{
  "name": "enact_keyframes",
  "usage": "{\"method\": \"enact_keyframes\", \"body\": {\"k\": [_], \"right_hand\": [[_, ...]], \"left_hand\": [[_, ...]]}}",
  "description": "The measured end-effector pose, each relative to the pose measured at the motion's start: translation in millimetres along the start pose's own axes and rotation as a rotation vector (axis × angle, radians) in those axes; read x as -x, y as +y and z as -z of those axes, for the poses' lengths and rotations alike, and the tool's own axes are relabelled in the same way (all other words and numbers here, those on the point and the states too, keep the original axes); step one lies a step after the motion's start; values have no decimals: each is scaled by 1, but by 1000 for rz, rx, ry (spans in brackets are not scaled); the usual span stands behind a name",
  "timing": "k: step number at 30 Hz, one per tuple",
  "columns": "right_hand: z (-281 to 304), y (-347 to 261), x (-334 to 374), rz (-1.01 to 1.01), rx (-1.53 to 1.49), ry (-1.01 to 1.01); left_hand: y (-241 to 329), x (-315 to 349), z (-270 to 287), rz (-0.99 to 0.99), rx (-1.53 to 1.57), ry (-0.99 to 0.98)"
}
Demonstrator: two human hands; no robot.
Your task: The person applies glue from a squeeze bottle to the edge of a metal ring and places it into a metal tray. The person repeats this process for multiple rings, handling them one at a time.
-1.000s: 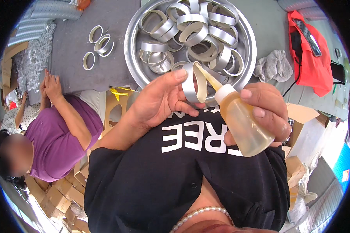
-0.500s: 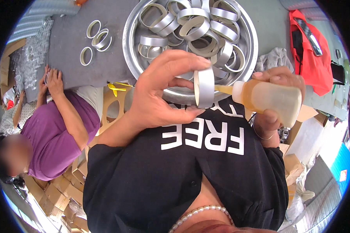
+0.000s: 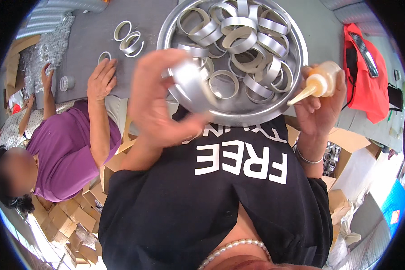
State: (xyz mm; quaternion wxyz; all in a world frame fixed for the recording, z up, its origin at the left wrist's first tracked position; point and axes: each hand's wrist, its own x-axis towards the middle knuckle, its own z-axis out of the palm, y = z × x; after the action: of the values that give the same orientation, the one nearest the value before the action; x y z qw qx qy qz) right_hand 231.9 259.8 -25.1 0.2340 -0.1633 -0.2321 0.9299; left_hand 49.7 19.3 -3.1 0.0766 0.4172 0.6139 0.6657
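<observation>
My left hand [image 3: 150, 99] grips a wide silver ring [image 3: 191, 85] between thumb and fingers. Both are smeared by motion over the left front of a round metal basin [image 3: 238, 120]. Many loose silver rings [image 3: 238, 39] lie heaped inside that basin. At its right rim, my right hand [image 3: 321, 112] is closed around a squeeze bottle [image 3: 326, 77] of amber liquid. The bottle is tilted, its pointed nozzle aimed down and to the left, apart from the held ring.
To the left, a co-worker in purple has a hand [image 3: 101, 81] at a ring on the dark tabletop [image 3: 155, 27], near other rings [image 3: 122, 30]. Clear plastic pieces [image 3: 49, 47] lie beyond. A red bag [image 3: 366, 81] rests at right, above an open carton [image 3: 346, 141] by my right forearm.
The ring in my left hand has moved left, off the nozzle. My right hand has lifted the bottle up and right, its nozzle now pointing down. The co-worker's hand has reached to a ring.
</observation>
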Motion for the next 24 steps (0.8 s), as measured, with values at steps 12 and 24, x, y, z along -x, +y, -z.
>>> {"method": "enact_keyframes", "body": {"k": [12, 24], "right_hand": [[12, -13, -1, 135, -92, 64], [6, -14, 7, 155, -90, 58]], "left_hand": [[-51, -4, 61, -2, -894, 425], [-20, -24, -38, 332, -719, -787]]}}
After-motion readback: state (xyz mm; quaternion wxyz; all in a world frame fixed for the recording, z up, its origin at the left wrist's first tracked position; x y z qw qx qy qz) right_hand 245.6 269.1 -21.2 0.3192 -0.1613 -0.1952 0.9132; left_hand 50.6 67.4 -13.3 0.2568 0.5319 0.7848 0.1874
